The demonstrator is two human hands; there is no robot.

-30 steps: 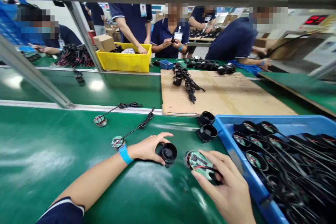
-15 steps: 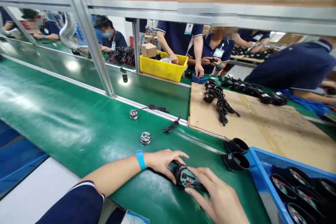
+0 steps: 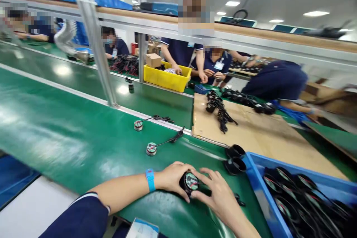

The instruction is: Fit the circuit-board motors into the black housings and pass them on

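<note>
Here, housing (image 3: 183, 183) between hands (image 3: 173, 177).

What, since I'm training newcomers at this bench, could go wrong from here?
The right hand is close to the exposed circuit board, so a stray press might damage it. Its red wiring could get pinched against the rim of the black housing. If the left hand slackens around that housing, it might slide on the glossy green bench.

No text, brand or number legible; chest badge (image 3: 219, 65) too small to read.
</note>
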